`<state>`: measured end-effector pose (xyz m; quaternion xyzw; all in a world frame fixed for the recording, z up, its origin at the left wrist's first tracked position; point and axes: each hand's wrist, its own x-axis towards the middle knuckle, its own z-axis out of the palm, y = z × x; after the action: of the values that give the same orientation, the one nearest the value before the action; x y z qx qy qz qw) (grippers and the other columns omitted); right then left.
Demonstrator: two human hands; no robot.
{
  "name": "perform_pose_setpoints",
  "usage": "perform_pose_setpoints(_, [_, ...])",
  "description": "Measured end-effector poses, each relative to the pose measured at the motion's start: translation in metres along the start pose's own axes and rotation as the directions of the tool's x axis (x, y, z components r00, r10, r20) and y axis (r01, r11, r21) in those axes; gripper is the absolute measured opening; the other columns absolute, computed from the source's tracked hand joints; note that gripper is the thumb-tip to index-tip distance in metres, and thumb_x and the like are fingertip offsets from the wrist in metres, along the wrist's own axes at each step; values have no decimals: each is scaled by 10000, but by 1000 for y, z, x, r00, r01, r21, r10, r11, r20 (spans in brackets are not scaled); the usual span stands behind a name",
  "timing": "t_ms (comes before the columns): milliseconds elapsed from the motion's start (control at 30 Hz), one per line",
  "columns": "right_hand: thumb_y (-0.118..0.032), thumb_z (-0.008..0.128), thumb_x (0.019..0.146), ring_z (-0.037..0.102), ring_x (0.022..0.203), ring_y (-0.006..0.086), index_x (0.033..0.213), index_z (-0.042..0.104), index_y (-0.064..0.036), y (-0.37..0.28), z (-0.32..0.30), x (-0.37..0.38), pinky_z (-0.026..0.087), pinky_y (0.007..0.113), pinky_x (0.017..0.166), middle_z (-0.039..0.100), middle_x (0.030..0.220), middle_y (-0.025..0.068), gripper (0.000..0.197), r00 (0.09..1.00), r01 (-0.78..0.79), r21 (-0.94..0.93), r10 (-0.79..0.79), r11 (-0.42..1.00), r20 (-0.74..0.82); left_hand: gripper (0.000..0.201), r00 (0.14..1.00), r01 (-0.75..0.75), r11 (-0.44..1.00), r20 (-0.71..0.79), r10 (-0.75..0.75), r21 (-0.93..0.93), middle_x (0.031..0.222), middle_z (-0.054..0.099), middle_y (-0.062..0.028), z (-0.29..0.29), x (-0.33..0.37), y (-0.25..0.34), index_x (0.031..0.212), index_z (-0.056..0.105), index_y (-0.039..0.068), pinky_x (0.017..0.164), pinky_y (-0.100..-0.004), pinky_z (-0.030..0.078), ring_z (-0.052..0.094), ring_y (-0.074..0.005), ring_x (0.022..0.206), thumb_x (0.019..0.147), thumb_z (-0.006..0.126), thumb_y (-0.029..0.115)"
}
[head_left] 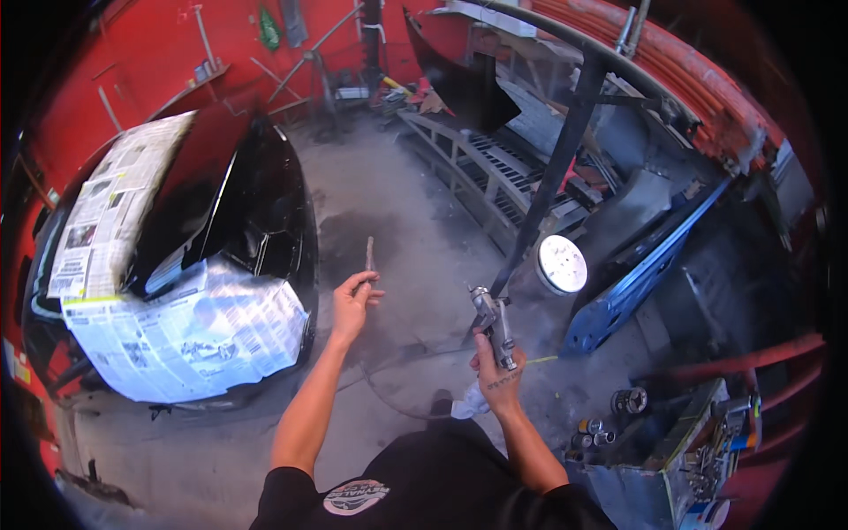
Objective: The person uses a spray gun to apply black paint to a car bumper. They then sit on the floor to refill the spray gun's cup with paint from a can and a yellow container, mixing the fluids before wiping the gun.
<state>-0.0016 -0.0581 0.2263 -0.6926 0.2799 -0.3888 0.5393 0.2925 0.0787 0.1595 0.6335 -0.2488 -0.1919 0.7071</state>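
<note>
My left hand (353, 309) is raised near the middle, its fingertips pinched on a thin, light-brown stick (370, 253) that points up and away. To its right, my right hand (497, 373) is closed around a silver spray gun (493, 325). A hose (389, 408) trails on the floor between my arms; where it leads is hidden. Just beyond the gun stands a round container with a paint-marked white top (563, 264). At left is a black car (256, 199), partly masked with newspaper sheets (190, 331).
A dark upright post (565, 150) rises at right, near a blue car panel (632, 274). Car parts and a metal frame (468, 163) lie behind. Small cans (594, 433) and a cluttered bench (671, 477) stand at lower right. Red walls (238, 53) surround the space.
</note>
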Motion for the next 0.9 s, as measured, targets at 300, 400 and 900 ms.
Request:
perform_pose_setpoints(300, [-148, 725, 1026, 651, 597, 104, 1073, 740, 18, -5, 61, 40, 504, 295, 547, 683, 725, 25, 173, 981, -10, 36, 17, 999, -195, 351, 998, -37, 999, 51, 38, -31, 1332, 716, -131, -22, 106, -13, 1447, 642, 7, 764, -302, 620, 789, -238, 980, 1119, 523, 39])
perform_pose_setpoints(400, [-148, 721, 1027, 646, 594, 106, 1087, 733, 24, -8, 81, 62, 505, 295, 550, 684, 729, 30, 183, 976, 2, 44, 8, 999, -219, 362, 998, 16, 1000, 64, -15, -15, 1334, 712, -136, -39, 139, -21, 1465, 629, 4, 751, -299, 626, 789, -240, 974, 1122, 524, 47])
perform_pose_setpoints(900, [-245, 668, 1076, 641, 622, 99, 1247, 661, 37, -109, 142, 135, 474, 259, 533, 730, 972, 78, 330, 829, -42, 160, 124, 986, -545, 308, 875, 306, 942, 350, -336, 141, 1193, 760, -141, -99, 274, -90, 1381, 661, -2, 732, -352, 648, 791, -271, 952, 1109, 577, 112])
